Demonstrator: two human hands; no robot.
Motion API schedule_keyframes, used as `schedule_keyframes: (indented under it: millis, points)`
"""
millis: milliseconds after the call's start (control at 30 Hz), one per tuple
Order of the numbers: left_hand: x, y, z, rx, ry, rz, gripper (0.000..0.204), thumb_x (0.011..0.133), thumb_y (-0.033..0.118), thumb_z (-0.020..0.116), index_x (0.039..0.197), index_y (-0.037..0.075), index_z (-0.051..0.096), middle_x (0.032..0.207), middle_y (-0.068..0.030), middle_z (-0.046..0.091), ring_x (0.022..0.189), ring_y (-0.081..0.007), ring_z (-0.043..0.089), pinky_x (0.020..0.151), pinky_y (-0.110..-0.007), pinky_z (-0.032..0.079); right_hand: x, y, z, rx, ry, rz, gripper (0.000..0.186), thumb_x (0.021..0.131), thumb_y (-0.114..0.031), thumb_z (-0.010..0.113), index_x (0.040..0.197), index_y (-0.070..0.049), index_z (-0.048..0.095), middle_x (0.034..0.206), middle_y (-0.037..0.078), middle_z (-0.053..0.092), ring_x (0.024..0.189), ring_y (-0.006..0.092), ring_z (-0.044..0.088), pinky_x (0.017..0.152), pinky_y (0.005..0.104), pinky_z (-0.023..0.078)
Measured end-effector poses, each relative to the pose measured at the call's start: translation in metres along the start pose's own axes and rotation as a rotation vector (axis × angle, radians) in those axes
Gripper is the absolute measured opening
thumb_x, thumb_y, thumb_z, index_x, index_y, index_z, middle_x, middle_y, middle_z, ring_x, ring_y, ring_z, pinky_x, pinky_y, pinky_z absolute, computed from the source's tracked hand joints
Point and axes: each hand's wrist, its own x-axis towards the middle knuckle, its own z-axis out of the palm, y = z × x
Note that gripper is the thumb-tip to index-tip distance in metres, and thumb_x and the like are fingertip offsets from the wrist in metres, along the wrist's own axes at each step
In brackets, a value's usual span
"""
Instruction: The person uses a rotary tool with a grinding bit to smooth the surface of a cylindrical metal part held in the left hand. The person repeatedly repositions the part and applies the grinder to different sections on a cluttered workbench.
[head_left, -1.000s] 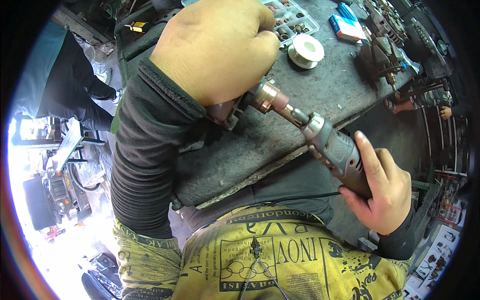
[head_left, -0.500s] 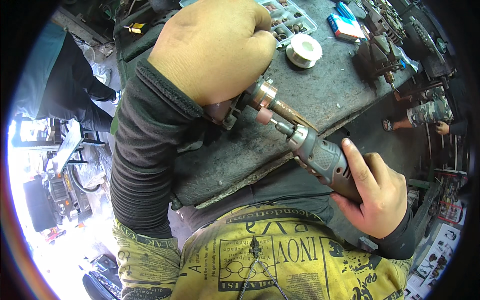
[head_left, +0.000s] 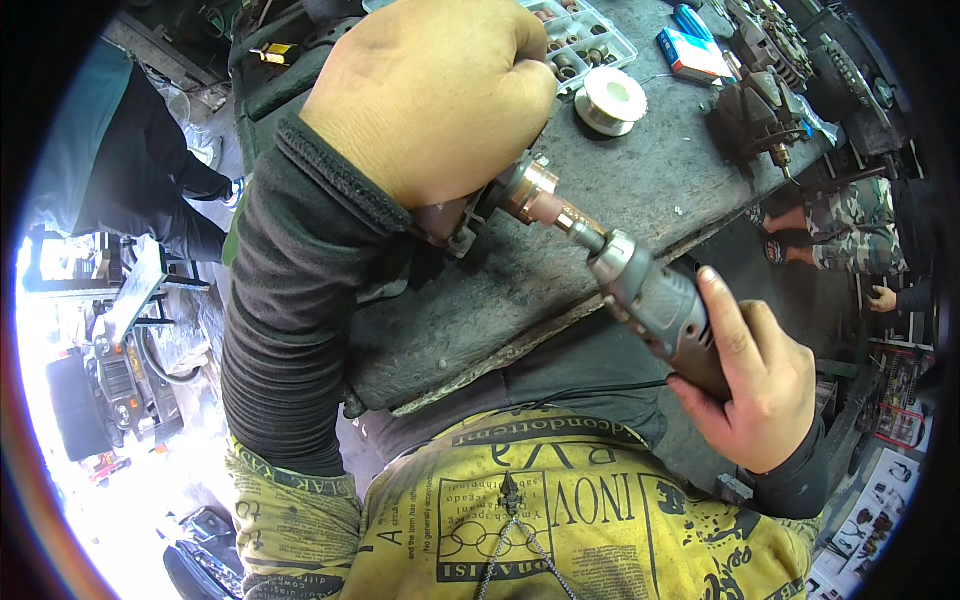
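Note:
My right hand (head_left: pixel 752 385) is wrapped round a grey rotary tool (head_left: pixel 665 310), index finger stretched along its body. A small pinkish grinding bit (head_left: pixel 546 207) in its collet sits against or just in front of a copper ring (head_left: pixel 530 188). The ring is on a dark metal part (head_left: pixel 440 222) with a thin brownish shaft, lying over the bench. My left hand (head_left: pixel 430 95) is closed in a fist over that metal part. Its palm and most fingers are hidden, so how it grips cannot be seen.
On the dark workbench (head_left: pixel 640 180) are a white wire spool (head_left: pixel 610 102), a clear divided case (head_left: pixel 590 50) of small bits and a blue-white box (head_left: pixel 690 55). Machine parts (head_left: pixel 760 110) stand at the right edge. A person (head_left: pixel 130 150) stands left; another person's camouflage-clad legs (head_left: pixel 855 225) show right.
The rotary tool's tip has moved up and slightly right, bringing the grinding bit from beside the copper ring to in front of it. My left hand has barely shifted.

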Motion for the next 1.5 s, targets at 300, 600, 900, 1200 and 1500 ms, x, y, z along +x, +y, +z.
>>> schedule_keyframes:
  millis: [300,600,900,1200,1500]
  points:
    - [-0.001,-0.002,-0.003,-0.003,-0.008,-0.007,0.027,0.085,0.016,0.054,0.094,-0.003,0.071,0.090,-0.0200,0.070,0.088,-0.0339,0.069,0.084,-0.040,0.053,-0.001,-0.002,-0.003,0.004,-0.016,0.000,0.090,0.063,-0.016,0.087,0.147,-0.006,0.056,0.084,0.009,0.054,0.064,0.0252,0.059,0.055,0.0379,0.049]
    - [-0.004,0.017,-0.010,-0.064,0.037,0.000,0.024,0.087,0.017,0.052,0.087,0.001,0.071,0.084,-0.0210,0.068,0.082,-0.0406,0.067,0.077,-0.047,0.054,0.000,-0.003,-0.002,0.001,-0.005,-0.002,0.091,0.062,-0.017,0.087,0.147,-0.007,0.057,0.084,0.009,0.055,0.064,0.0247,0.059,0.056,0.0376,0.050]
    - [-0.004,0.016,-0.009,-0.042,0.051,0.023,0.024,0.087,0.017,0.052,0.086,0.001,0.070,0.084,-0.0212,0.067,0.083,-0.0409,0.067,0.077,-0.048,0.053,0.000,-0.003,0.001,-0.007,0.008,0.023,0.089,0.062,-0.019,0.087,0.146,-0.009,0.059,0.084,0.009,0.054,0.064,0.0240,0.058,0.055,0.0369,0.049]
    - [-0.003,0.017,-0.006,-0.052,0.045,0.009,0.023,0.087,0.017,0.053,0.086,0.001,0.069,0.084,-0.0212,0.067,0.083,-0.0407,0.067,0.077,-0.048,0.053,0.000,0.001,0.002,0.004,0.002,-0.012,0.090,0.062,-0.018,0.087,0.146,-0.008,0.058,0.084,0.009,0.054,0.064,0.0243,0.059,0.055,0.0367,0.049]
    - [-0.002,0.018,-0.008,-0.066,0.033,-0.001,0.023,0.087,0.017,0.053,0.085,0.001,0.069,0.083,-0.0215,0.067,0.082,-0.0410,0.066,0.076,-0.048,0.053,0.001,0.001,0.000,0.015,-0.004,-0.008,0.091,0.062,-0.014,0.087,0.147,-0.006,0.056,0.083,0.009,0.055,0.064,0.0249,0.059,0.055,0.0379,0.049]
